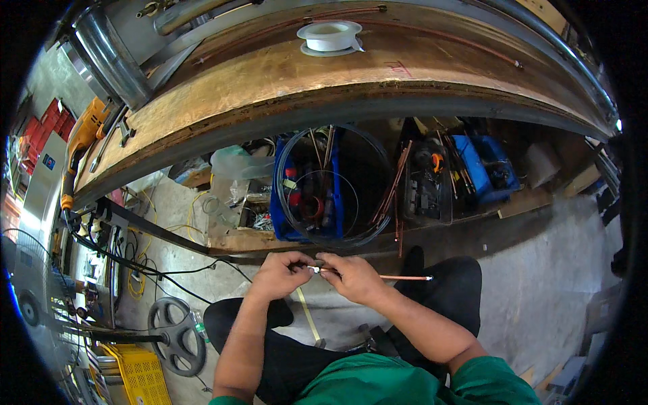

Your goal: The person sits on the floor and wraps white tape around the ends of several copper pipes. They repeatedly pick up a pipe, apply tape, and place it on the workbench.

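Note:
A thin copper tube (405,277) lies across my right hand (351,275), whose closed fingers grip it near one end. Its far end sticks out to the right past my wrist and is capped with a pale, shiny tip. At the gripped end a small white piece (314,269) shows between my fingertips; whether it is tape or a fitting I cannot make out. My left hand (278,273) pinches that same end, thumb against the forefinger. Both hands meet in front of the bench edge, above my knees. On the bench top stands a white tape spool (329,37) with a loose tail.
Beneath the wooden bench (256,88) sit a blue crate (283,223) with coiled wire, a grey bin (428,196) and another blue bin (482,169). Copper rods (395,192) lean there. A yellow power drill (88,128) lies at left, near a handwheel (177,336) and yellow basket (142,374).

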The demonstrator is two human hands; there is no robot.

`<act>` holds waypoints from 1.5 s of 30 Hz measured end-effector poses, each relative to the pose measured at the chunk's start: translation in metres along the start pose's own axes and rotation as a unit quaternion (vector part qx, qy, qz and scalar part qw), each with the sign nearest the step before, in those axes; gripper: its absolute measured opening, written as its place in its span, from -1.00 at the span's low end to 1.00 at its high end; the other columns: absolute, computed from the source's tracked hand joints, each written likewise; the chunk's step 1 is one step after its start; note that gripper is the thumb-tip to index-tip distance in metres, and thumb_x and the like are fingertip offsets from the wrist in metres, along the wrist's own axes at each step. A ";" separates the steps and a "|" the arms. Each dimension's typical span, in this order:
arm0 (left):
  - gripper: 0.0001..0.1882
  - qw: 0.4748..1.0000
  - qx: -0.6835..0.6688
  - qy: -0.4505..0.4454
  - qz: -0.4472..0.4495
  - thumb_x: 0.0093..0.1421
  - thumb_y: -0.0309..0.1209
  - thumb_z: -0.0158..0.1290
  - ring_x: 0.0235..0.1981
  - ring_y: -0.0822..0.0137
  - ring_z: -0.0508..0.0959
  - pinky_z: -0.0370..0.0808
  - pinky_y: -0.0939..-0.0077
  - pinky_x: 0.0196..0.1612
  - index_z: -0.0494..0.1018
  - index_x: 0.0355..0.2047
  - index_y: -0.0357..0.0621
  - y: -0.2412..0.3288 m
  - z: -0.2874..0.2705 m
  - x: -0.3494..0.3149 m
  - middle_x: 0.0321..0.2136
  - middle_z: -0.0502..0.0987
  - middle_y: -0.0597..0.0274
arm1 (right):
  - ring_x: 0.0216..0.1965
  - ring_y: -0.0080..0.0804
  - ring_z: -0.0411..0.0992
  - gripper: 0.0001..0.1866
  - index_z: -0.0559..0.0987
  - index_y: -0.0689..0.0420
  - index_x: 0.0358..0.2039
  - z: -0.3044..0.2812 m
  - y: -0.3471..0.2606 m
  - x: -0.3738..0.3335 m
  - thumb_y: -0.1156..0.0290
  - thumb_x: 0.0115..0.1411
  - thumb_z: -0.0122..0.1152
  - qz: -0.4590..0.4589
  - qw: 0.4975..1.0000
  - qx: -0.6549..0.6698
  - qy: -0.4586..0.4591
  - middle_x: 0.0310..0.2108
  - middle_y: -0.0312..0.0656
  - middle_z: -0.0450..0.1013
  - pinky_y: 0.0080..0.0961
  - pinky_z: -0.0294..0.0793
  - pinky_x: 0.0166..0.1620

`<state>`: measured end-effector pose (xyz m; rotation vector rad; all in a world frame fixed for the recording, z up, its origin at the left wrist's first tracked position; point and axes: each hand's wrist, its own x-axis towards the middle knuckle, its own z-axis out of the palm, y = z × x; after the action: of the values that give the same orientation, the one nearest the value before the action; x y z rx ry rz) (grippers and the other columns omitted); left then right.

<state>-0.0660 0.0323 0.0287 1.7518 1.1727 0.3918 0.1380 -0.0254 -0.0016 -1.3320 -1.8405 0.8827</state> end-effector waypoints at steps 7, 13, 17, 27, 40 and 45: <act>-0.81 0.997 -0.035 0.075 -0.003 0.16 -0.39 0.17 -0.56 0.59 0.42 0.40 0.59 -0.47 0.56 -0.32 -0.30 -0.004 0.016 0.010 -0.58 0.51 0.33 | -0.21 0.02 0.51 -0.69 0.54 0.15 -0.09 0.003 0.001 0.005 0.40 0.13 0.25 -0.012 0.997 -0.052 0.056 -0.23 0.00 0.55 -0.16 0.49 -0.17; -0.78 0.970 -0.178 0.162 -0.042 0.20 -0.37 0.10 -0.62 0.54 0.42 0.37 0.55 -0.53 0.51 -0.47 -0.30 -0.012 0.045 0.020 -0.64 0.49 0.30 | -0.20 0.06 0.47 -0.64 0.51 0.17 -0.07 0.009 0.007 0.003 0.48 0.07 0.20 -0.061 0.988 -0.091 0.110 -0.23 0.01 0.53 -0.12 0.46 -0.12; -0.78 0.970 -0.170 0.138 -0.102 0.22 -0.35 0.05 -0.69 0.49 0.39 0.34 0.54 -0.59 0.50 -0.47 -0.27 -0.013 0.043 0.022 -0.67 0.47 0.29 | -0.24 0.01 0.45 -0.63 0.51 0.18 -0.08 0.012 0.008 0.003 0.47 0.04 0.22 -0.089 0.980 -0.124 0.124 -0.29 -0.06 0.51 -0.16 0.46 -0.13; -0.76 0.965 -0.192 0.014 -0.177 0.26 -0.33 0.02 -0.67 0.46 0.46 0.37 0.54 -0.60 0.48 -0.39 -0.29 -0.005 0.026 0.020 -0.62 0.51 0.23 | -0.29 -0.13 0.46 -0.73 0.59 0.16 -0.22 0.011 0.010 0.002 0.42 0.01 0.28 -0.114 0.975 -0.172 0.082 -0.36 -0.15 0.48 -0.25 0.48 -0.18; -0.65 0.962 -0.228 -0.029 -0.148 0.35 -0.18 0.00 -0.63 0.47 0.48 0.42 0.59 -0.54 0.49 -0.35 -0.27 -0.009 0.024 0.018 -0.58 0.52 0.27 | -0.26 -0.08 0.49 -0.76 0.60 0.08 -0.19 0.001 0.006 0.004 0.26 0.18 0.20 -0.003 0.980 -0.198 0.030 -0.38 -0.11 0.48 -0.17 0.47 -0.22; -0.61 0.965 -0.213 -0.037 -0.149 0.36 -0.15 -0.02 -0.62 0.47 0.47 0.43 0.58 -0.53 0.50 -0.37 -0.28 -0.008 0.022 0.017 -0.59 0.52 0.27 | -0.30 -0.03 0.51 -0.73 0.56 -0.01 -0.14 -0.002 0.001 0.003 0.14 0.26 0.07 0.005 0.979 -0.201 0.028 -0.40 -0.10 0.50 -0.12 0.50 -0.26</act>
<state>-0.0466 0.0352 0.0072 1.1904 1.1744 0.3603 0.1392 -0.0217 -0.0014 -1.5892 -2.0392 0.4828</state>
